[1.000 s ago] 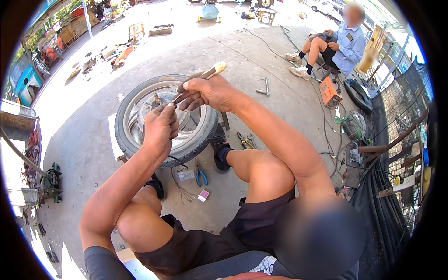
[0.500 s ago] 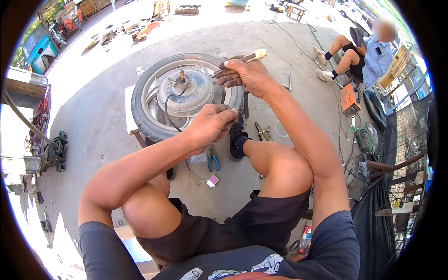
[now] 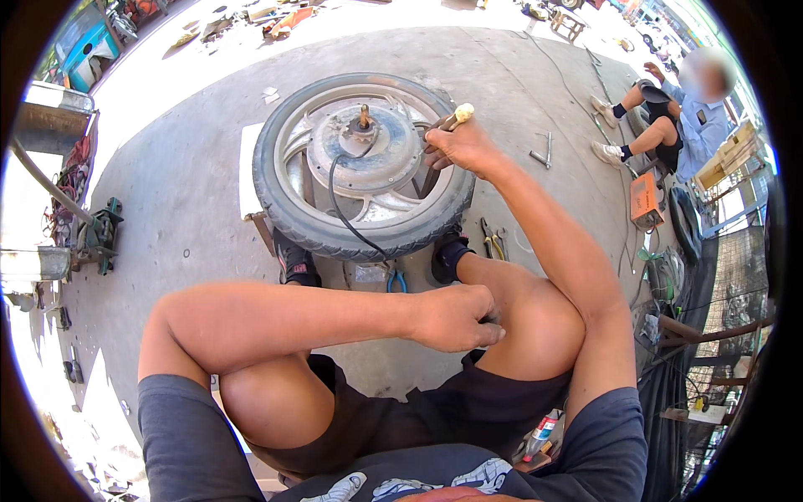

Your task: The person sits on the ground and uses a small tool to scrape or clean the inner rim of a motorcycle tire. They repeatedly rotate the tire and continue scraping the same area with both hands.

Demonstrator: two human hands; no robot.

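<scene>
My right hand [image 3: 458, 154] grips a dark tool with a pale, rounded end [image 3: 462, 114] beside the right side of a spoked wheel [image 3: 276, 192]. The wheel lies flat on a low support with a white top [image 3: 251, 155]. Its central hub [image 3: 389, 155] has an upright threaded axle [image 3: 364, 118], and a black cable [image 3: 339, 205] runs out from it over the tyre. My left hand [image 3: 460, 318] is at my right knee, lower and nearer to me than the wheel, fingers curled; whatever is in them is hidden.
Blue-handled pliers [image 3: 397, 280], yellow-handled pliers [image 3: 493, 243] and a T-shaped wrench [image 3: 544, 155] lie on the floor [image 3: 184, 209]. A seated person [image 3: 703, 142] is at upper right, near an orange machine [image 3: 646, 201] and cables. A green bench vice [image 3: 104, 234] stands left. A bottle [image 3: 542, 431] is below.
My left hand has dropped from the wheel, rightward to my right knee, uncovering hub and cable. My right hand with the tool has moved right toward the wheel's edge. The view has shifted.
</scene>
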